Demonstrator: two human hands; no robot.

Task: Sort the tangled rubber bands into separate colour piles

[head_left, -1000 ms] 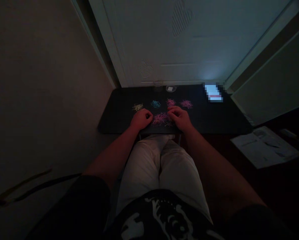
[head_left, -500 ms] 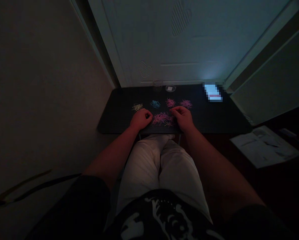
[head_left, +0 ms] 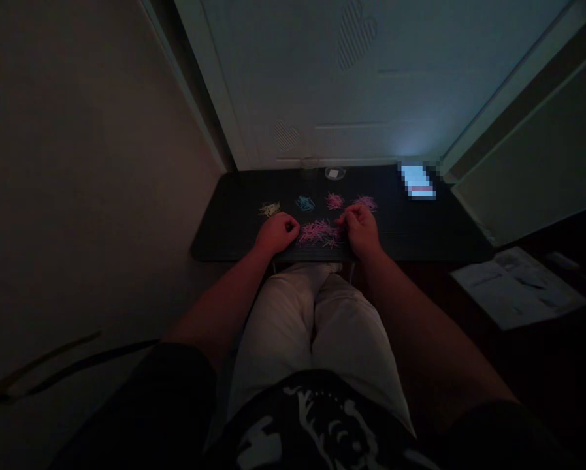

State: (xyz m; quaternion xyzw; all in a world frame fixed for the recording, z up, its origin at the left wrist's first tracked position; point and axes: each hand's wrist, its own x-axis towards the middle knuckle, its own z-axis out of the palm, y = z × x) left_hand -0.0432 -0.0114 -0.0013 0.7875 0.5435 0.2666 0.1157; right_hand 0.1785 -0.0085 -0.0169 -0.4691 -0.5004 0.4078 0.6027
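My left hand rests curled shut at the counter's near edge, fencing the mixed pink pile. My right hand, fingers pinched, hovers between it and the far pink heap; what they grip I cannot tell.

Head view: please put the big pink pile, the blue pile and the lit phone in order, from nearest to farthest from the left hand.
From the left hand:
1. Big pink pile, just to its right, between both hands.
2. Blue pile, behind it, slightly right.
3. Lit phone, far back right corner of the table.
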